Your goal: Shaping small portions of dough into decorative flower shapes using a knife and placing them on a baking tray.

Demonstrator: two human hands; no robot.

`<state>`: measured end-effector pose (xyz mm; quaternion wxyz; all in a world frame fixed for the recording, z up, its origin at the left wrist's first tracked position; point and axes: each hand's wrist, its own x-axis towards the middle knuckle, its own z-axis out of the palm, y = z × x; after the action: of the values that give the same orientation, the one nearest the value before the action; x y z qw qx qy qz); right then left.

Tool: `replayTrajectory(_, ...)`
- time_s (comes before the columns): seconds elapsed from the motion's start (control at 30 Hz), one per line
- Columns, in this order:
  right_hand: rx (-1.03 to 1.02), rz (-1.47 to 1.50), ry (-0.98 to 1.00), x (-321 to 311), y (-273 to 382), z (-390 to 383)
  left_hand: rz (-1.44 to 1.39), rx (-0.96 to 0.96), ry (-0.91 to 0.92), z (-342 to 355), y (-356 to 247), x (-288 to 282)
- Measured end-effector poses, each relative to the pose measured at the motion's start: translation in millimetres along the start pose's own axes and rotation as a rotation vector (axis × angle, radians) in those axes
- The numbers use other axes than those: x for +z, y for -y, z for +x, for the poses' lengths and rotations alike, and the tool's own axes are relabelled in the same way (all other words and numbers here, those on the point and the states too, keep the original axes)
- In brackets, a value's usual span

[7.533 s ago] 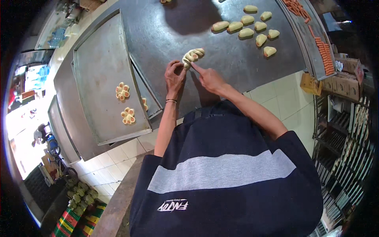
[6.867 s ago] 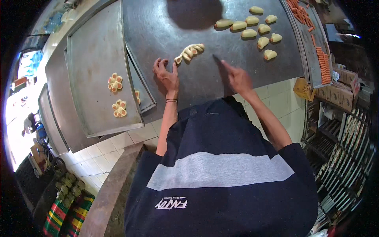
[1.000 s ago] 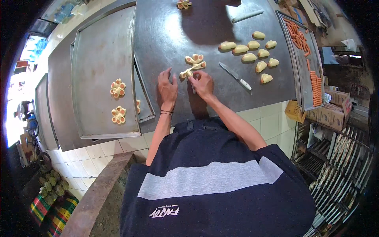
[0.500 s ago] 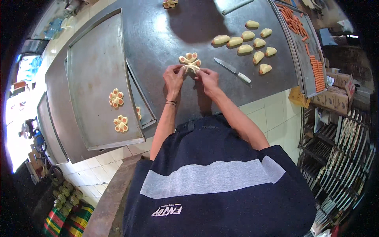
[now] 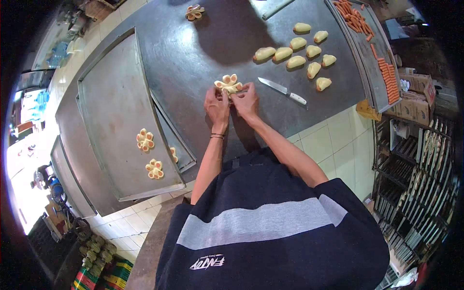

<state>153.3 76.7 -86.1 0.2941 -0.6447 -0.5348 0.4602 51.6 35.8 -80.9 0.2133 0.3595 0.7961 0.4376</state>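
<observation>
Both hands met at the flower-shaped dough piece (image 5: pixel 229 84) on the steel table (image 5: pixel 193 53), the left hand (image 5: pixel 217 104) and right hand (image 5: pixel 246 100) with fingers curled loosely onto its near edge, pinching rather than gripping. Bare steel lay open to the far side and left of the piece. A knife (image 5: pixel 282 91) lay just right of the right hand, with plain dough rolls (image 5: pixel 294 53) beyond it. The baking tray (image 5: pixel 113 111), well left, carried two finished flowers (image 5: pixel 150 154) near its near edge. Half a second earlier the hands sat at the same spot; a second earlier the dough looked less closed.
</observation>
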Motion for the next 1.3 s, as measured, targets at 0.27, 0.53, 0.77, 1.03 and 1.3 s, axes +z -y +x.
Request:
replayTrajectory(0.27, 0.117, -0.228, -0.020, 0.3, 28.0, 39.5, -0.274, -0.054, 0.122, 12.2, 9.6, -7.0)
replayTrajectory(0.53, 0.262, 0.012, 0.190, -40.8, -5.6, 34.8, 0.083, 0.182, 0.386, 59.3, 1.8, -53.0)
replayTrajectory(0.77, -0.404, -0.313, -0.015, 9.2, -18.5, 35.2, 0.023, 0.498, 0.490, 75.5, 20.0, -22.8)
replayTrajectory(1.03, -0.049, 0.273, 0.578, 1.9, 48.7, 25.5, -0.301, 0.058, 0.458, 59.6, 19.8, -102.0)
replayTrajectory(1.3, -0.230, 0.105, 0.639, 12.8, -7.0, 22.2, 0.025, 0.051, 0.274, 17.2, 54.0, -79.7)
